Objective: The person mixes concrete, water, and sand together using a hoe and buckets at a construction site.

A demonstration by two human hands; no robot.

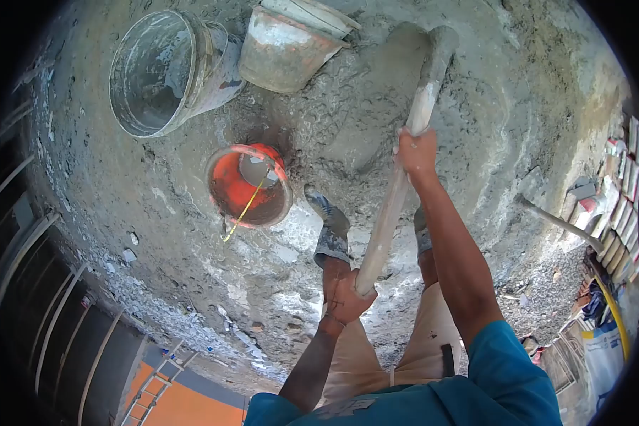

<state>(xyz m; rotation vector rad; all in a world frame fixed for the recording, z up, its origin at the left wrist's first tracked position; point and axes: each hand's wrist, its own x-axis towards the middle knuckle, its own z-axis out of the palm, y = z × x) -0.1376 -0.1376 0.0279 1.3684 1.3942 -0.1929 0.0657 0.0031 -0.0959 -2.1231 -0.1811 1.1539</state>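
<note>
My left hand point(349, 295) is wrapped round the lower end of a long wooden hoe handle point(389, 224), close to my body. Farther up, my right hand point(417, 150) grips the same shaft. The hoe's mud-coated head point(407, 48) lies in the wet grey mortar point(366, 131) ahead of me, and its blade is partly hidden by the mix. Left of my boots stands an orange bucket point(216, 186) with some grey material inside and a yellow strip across its rim.
A large mortar-stained bucket point(201, 78) lies tilted at upper left, beside stacked whitish buckets point(284, 53). On the right are a long-handled tool point(557, 221), piled bricks point(621, 206) and gravel point(547, 287). A ladder point(155, 390) shows at lower left.
</note>
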